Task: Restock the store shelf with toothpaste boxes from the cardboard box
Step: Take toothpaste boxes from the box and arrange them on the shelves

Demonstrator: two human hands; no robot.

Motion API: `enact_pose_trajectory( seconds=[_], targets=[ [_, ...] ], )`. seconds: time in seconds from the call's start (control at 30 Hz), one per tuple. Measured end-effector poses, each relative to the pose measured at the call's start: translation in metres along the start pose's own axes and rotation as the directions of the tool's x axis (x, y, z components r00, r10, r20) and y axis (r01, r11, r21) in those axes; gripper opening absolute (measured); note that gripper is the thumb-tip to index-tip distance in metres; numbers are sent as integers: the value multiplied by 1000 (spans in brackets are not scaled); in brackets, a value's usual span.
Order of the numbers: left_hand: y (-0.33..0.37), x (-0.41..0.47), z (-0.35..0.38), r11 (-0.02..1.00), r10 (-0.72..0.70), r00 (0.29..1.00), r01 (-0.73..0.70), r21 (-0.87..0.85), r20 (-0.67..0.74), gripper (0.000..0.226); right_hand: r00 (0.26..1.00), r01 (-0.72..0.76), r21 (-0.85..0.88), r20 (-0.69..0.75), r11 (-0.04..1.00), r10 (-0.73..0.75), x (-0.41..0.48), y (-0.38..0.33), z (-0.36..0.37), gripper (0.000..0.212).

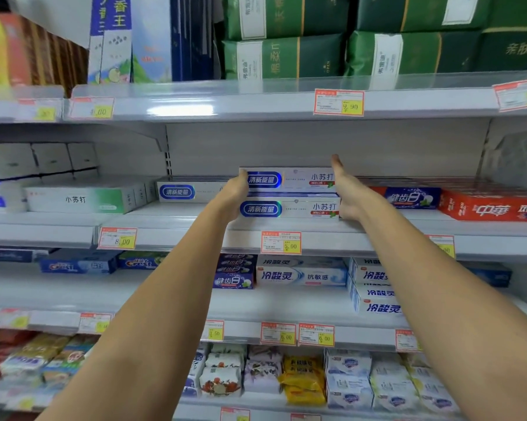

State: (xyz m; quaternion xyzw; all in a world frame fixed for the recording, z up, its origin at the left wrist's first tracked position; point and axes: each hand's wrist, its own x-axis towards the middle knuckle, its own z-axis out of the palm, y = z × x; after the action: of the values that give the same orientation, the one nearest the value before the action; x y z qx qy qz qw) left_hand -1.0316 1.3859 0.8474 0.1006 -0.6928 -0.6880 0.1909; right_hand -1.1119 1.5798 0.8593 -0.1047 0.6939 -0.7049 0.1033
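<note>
Presently, two stacked white-and-blue toothpaste boxes (291,192) sit near the middle shelf (180,238) front lip, open room above, pressed endwise between the left hand (235,192), whose finger curl cannot be told, and the flat-palmed, thumb-raised right hand (345,192), red boxes (493,205) just beside.

We are seeing a bright, evenly lit aisle, with overhead light glaring in a white patch off the clear shelf edge (180,110). Soft shadows are pooling beneath each shelf. The wide lens is bowing straight lines toward the corners, and the packets (28,363) at lower left are smearing into blur, while the central toothpaste boxes (298,181) are reading sharp.
</note>
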Motion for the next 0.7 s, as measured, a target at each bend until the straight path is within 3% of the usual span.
enact_pose_trajectory(
  seconds=[0.27, 0.37, 0.43, 0.5, 0.53, 0.6, 0.7],
  targets=[
    [7, -9, -4, 998, -55, 997, 56, -29, 45, 37, 1000, 10, 76, -10, 997, -9, -16, 1, 3, 58],
    [10, -19, -7, 986, -27, 1000, 26, 163, 3, 35, 979, 147, 14, -148, 989, -143, -36, 4, 7, 48],
    [8, -31, -10, 910, 128, 989, -85, 406, -81, 37, 881, 344, -163, -283, 925, -378, -45, 10, 7, 38],
    [-1, -50, -17, 835, 391, 909, -282, 472, -148, 41, 725, 531, -296, -326, 794, -606, -56, 20, 9, 26],
    [-7, -65, -20, 813, 501, 848, -394, 428, -173, 36, 681, 601, -304, -289, 739, -673, -65, 26, 13, 24],
    [-24, -97, -28, 778, 609, 771, -535, 330, -188, 26, 661, 667, -309, -175, 678, -730, -87, 45, 27, 36],
    [-69, -128, -44, 792, 589, 799, -541, 284, -122, 42, 680, 686, -380, 32, 620, -733, -117, 91, 51, 50]
  ],
)
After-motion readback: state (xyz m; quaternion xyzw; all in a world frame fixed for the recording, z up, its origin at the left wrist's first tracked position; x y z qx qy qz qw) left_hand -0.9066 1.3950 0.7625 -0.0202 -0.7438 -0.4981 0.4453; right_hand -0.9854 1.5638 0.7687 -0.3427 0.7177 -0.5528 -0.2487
